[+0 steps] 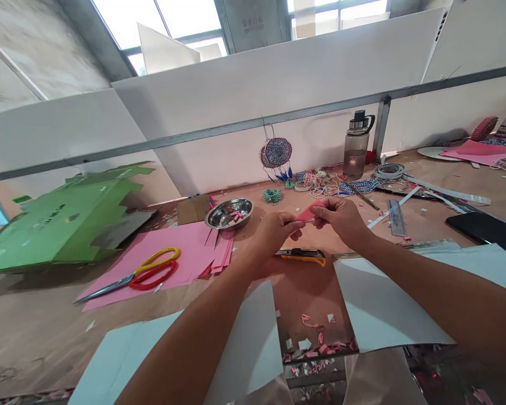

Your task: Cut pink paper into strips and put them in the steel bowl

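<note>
Between both hands is a small piece of pink paper, raised over the brown table. My left hand pinches its left end between thumb and fingers. At the other end my right hand grips it the same way. Just below the hands lies a yellow and black utility knife. A steel bowl with several small pink pieces inside stands left of my left hand. Beside it are stacked pink sheets, with red-and-yellow-handled scissors resting on them.
A water bottle stands at the back, near tangled cords and tape rolls. Round woven hangings hang from the rail. Green cardboard is at left, a black phone at right. White sheets lie under my forearms.
</note>
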Motion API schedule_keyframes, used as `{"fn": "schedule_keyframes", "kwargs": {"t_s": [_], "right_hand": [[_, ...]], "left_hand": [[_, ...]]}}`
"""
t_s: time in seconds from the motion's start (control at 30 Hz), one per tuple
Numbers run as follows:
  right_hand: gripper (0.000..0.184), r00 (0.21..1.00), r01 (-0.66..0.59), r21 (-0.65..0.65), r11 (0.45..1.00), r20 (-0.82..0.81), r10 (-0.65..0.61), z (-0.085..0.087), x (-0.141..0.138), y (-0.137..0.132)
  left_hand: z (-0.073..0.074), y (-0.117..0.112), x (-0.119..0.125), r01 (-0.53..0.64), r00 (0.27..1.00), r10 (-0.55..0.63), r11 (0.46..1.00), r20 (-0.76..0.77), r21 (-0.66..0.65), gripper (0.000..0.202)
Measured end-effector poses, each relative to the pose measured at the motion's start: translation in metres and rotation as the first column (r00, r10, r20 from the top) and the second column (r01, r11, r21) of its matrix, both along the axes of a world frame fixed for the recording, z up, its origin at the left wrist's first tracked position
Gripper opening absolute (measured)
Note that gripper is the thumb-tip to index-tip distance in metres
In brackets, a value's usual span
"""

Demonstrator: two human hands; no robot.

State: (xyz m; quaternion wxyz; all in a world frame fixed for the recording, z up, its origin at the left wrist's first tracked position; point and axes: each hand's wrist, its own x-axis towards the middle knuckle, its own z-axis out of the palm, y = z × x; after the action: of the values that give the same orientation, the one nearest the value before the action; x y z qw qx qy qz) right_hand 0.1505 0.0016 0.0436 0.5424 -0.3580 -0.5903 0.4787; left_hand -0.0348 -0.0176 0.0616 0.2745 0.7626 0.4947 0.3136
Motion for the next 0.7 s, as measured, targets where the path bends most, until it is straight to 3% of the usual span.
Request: {"fn": "schedule_keyframes", "kwargs": {"t_s": [0.33,0.57,0.7], "right_hand": [[0.038,0.996,0.063,0.046,0.997,0.056,-0.065,0.0029,0.0005,-0.0027],[0.032,0.99,-0.079,0.093,0.993,0.126,0.067,0.0018,-0.0035,-0.0037],[0.033,0.978,-0.061,0.08,0.995,0.205,0.044,0.0,-0.0052,-0.0056]], "left_hand": [[0.005,-0.0053,0.0021,0.027,0.999,-0.026,0.999,0.028,-0.043,0.029],[0.0061,-0.0072,0.0004,0.035,0.999,-0.033,0.996,0.03,-0.078,0.03],[0.0023,-0.0037,-0.0014,0.083,0.994,-0.074,0.99,0.082,-0.112,0.029]]}}
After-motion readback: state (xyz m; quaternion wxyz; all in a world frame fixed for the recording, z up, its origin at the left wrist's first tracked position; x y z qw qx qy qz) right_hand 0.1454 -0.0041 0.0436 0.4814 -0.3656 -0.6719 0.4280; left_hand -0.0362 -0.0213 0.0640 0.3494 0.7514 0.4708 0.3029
